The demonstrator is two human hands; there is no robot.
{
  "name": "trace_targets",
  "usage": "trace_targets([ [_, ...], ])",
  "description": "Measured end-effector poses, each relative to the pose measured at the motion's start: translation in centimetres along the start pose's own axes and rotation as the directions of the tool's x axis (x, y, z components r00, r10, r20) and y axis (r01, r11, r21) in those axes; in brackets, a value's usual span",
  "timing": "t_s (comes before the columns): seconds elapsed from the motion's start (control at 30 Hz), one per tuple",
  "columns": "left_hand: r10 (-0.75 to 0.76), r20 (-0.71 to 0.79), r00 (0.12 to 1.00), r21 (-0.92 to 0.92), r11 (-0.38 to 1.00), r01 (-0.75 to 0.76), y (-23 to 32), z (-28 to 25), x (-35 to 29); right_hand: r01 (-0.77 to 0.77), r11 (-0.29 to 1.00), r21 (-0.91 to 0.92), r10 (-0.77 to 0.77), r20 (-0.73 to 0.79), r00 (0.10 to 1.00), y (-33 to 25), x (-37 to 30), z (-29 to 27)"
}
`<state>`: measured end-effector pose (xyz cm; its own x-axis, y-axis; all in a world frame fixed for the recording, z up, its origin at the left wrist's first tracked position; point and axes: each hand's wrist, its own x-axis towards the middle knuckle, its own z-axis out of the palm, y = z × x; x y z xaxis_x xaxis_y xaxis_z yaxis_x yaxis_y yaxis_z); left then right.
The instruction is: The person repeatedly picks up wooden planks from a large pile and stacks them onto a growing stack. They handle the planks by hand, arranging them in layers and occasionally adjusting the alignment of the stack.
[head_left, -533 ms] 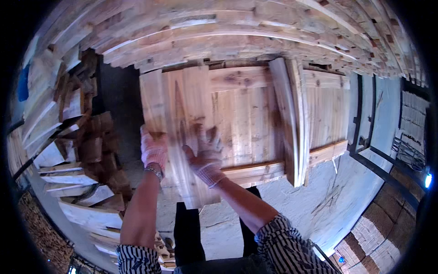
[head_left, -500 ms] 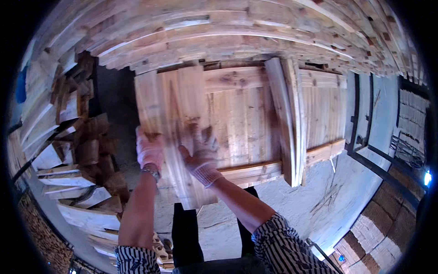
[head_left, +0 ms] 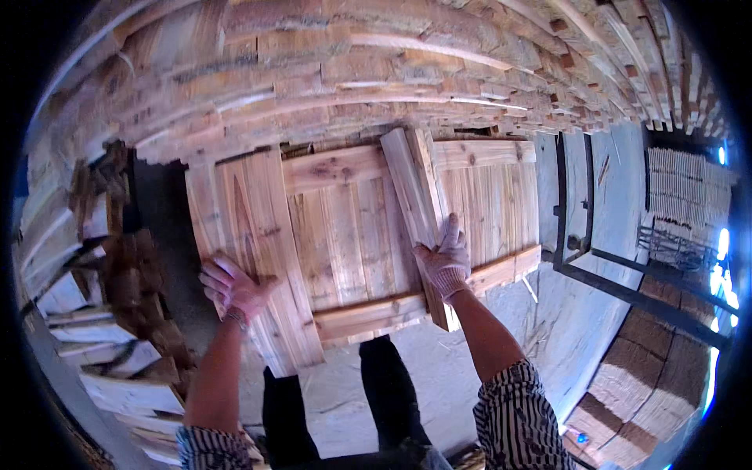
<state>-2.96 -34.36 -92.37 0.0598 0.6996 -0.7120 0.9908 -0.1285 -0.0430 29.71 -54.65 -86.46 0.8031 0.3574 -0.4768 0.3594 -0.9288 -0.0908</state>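
- Left hand [head_left: 235,288], in a pale knit glove, fingers spread and the grip wide, over the outer edge of the wide boards [head_left: 262,211] at the panel's left end.
- Those boards are flat, smooth-sawn and reddish-blond, the grain running lengthwise in a long dark flame; their near ends jut past the panel.
- Over to the right hand [head_left: 448,262], gloved too with a ribbed cuff: it's laid on the narrow boards [head_left: 411,188], index finger stretched along them; whether that grip is clamped, I cannot tell.
- Those narrow lengths sit side by side, slightly aslant, straight-edged, right of the panel's middle.
- Beneath it all, the plank panel [head_left: 345,235]: close-set planks with small knots, crossed by an upper batten [head_left: 337,168] and a lower batten [head_left: 368,315].
- Beyond, rough-edged stacked timber [head_left: 376,70], curved by the lens.
- Left, jagged offcuts [head_left: 117,329] in a heap; right, a dark straight-barred frame [head_left: 627,298] above the grey, scuffed floor [head_left: 337,392].
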Motion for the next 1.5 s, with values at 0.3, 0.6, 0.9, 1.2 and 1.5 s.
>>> trace_targets([
  [0.3,-0.028,-0.003,1.000,0.000,1.000,0.028,-1.6,1.4,0.4,-0.232,0.354,0.906,-0.528,0.398,0.750,-2.9,-5.5,4.6],
  [0.6,-0.044,0.037,0.998,0.035,0.998,0.043,-1.1,0.5,0.6,0.134,0.933,0.333,-0.286,0.462,0.840,-13.5,-9.1,10.2],
  [0.9,0.018,-0.018,1.000,0.028,0.999,-0.017,-0.8,1.6,1.9,0.267,0.963,0.046,-0.261,-0.102,0.960,-18.7,-13.4,10.4],
  [1.2,-0.001,0.069,0.998,-0.054,0.999,0.005,-1.0,0.2,-0.4,0.175,0.984,0.018,-0.176,0.019,0.984,-10.9,-7.2,5.1],
  [1.5,-0.034,0.093,0.995,-0.042,0.998,0.038,-0.6,-0.7,-0.4,0.300,0.926,0.228,-0.288,-0.086,0.954,-8.8,-6.7,7.2],
])
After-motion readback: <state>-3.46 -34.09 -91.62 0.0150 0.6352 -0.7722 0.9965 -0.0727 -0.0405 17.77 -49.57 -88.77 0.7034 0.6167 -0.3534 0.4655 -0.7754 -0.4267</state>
